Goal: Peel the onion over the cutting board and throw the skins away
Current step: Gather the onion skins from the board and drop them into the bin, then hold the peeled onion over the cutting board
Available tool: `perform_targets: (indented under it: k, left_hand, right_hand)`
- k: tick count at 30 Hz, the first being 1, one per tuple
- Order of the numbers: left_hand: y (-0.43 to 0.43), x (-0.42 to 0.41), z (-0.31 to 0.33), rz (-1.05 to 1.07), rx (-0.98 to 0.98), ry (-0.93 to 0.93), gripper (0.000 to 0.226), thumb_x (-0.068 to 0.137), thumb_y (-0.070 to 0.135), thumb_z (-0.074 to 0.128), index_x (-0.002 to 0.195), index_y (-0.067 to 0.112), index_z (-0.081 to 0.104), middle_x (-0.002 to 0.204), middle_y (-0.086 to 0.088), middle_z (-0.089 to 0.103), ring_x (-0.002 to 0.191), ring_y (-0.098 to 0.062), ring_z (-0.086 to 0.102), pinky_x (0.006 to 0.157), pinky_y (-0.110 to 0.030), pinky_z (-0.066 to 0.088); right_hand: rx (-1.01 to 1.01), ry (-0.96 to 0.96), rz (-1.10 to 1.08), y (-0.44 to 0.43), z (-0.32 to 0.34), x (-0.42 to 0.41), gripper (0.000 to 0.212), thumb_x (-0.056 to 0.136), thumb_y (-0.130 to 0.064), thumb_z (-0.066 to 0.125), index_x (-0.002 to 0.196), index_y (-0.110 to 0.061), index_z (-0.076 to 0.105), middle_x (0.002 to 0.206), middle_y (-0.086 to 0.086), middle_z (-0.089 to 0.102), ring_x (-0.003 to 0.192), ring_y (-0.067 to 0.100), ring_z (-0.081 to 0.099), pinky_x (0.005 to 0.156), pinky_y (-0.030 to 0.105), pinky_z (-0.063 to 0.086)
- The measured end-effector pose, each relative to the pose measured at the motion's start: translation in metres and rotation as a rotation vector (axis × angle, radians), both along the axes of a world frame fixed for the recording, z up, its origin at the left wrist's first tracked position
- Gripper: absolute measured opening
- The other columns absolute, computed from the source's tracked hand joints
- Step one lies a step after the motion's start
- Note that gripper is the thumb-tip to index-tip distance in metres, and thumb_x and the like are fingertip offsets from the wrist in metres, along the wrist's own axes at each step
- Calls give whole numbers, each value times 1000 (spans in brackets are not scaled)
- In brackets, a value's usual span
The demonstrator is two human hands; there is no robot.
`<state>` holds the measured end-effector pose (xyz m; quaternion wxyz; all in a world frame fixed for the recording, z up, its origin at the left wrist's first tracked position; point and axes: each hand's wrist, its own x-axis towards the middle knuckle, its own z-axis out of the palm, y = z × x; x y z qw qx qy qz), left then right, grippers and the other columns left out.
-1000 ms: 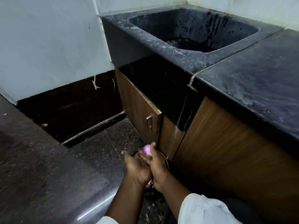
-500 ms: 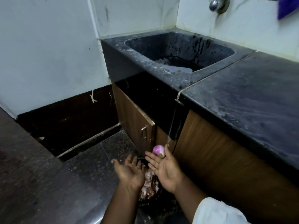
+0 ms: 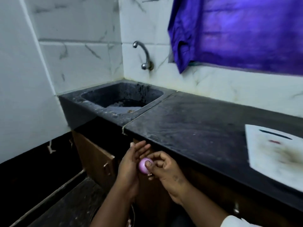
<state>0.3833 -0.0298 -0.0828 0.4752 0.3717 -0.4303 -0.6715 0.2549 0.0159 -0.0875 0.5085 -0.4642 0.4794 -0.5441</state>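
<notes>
A small peeled pink onion (image 3: 144,165) is pinched between the thumb and fingers of my right hand (image 3: 165,169), just below the counter's front edge. My left hand (image 3: 131,163) is next to it with flat, spread fingers, its palm against the onion's left side. A white cutting board (image 3: 275,154) lies on the black counter at the far right, partly cut off by the frame. The bin and the skins are mostly out of sight at the bottom edge.
A black counter (image 3: 205,128) runs along the wall, with a dark sink (image 3: 121,99) at its left end and a tap (image 3: 144,54) above it. Wooden cabinet doors (image 3: 95,159) sit below. A purple cloth (image 3: 237,30) hangs over the wall at the upper right.
My view has lifted from the floor to the counter. My hands rose from over the bin with skins, and my right hand went from an open palm under the onion to a pinch on it.
</notes>
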Motion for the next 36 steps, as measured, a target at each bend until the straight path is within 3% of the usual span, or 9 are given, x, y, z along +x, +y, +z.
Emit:
perform_targets:
  k: [3,6,10,14,20,24,29,32,36]
  left_hand:
    - [31,-27,37,-63,-219,-134,29,106,25,50,126,10,65,106,3,76,107,-22,68,101,-41,51]
    - [52,-59,57,-129,-313,-193,30,96,14,65,124,6,65,97,2,78,103,-27,67,100,-38,51]
    - [77,-113,73,-245,-363,-243,22,101,0,56,121,1,65,108,-19,70,99,-32,67,99,-42,51]
    - [95,-171,79,-391,-330,-192,24,99,-8,54,119,-6,66,91,-8,77,92,-29,68,89,-34,54]
    - [113,-238,86,-497,-280,-155,23,98,-10,55,117,-8,68,81,-3,77,100,-32,65,87,-34,56]
    - [112,-263,96,-535,-312,-183,25,94,-10,64,117,-6,68,94,-12,75,102,-31,67,99,-42,54]
    - [91,-296,96,-485,-475,-335,25,86,-15,68,102,3,75,93,-14,75,87,-25,69,87,-36,56]
    - [71,-321,92,-481,-523,-395,32,84,-18,69,82,14,74,81,-5,75,80,-20,68,73,-25,55]
    - [44,-347,84,-457,-619,-497,32,81,-6,80,75,25,73,79,0,76,78,-17,69,77,-31,59]
  right_hand:
    - [-52,-3,-120,32,32,-34,27,89,-16,74,109,0,65,84,4,76,71,9,69,55,23,54]
    - [-77,23,-257,68,57,-72,29,88,-23,76,109,-5,65,87,4,78,71,13,70,58,26,56]
    - [-67,75,-412,116,81,-122,32,87,-34,77,106,-10,66,91,7,80,73,22,71,71,34,59]
    - [-80,10,-536,157,91,-172,36,89,-25,75,108,4,66,94,15,75,75,17,72,67,26,61]
    - [-64,122,-563,203,92,-232,33,79,-10,85,110,-7,77,110,17,78,102,23,73,96,36,58]
    - [-66,237,-689,206,98,-256,35,76,-1,84,109,-9,76,107,16,78,97,19,71,90,31,57]
    - [-23,390,-694,182,95,-293,34,80,2,80,113,-2,73,108,14,78,99,24,73,85,24,57]
    - [-15,496,-693,161,93,-318,33,80,0,80,113,0,74,111,22,76,95,21,67,90,35,57]
    - [45,575,-662,135,88,-346,30,82,-2,79,111,0,75,108,21,77,93,21,68,87,35,58]
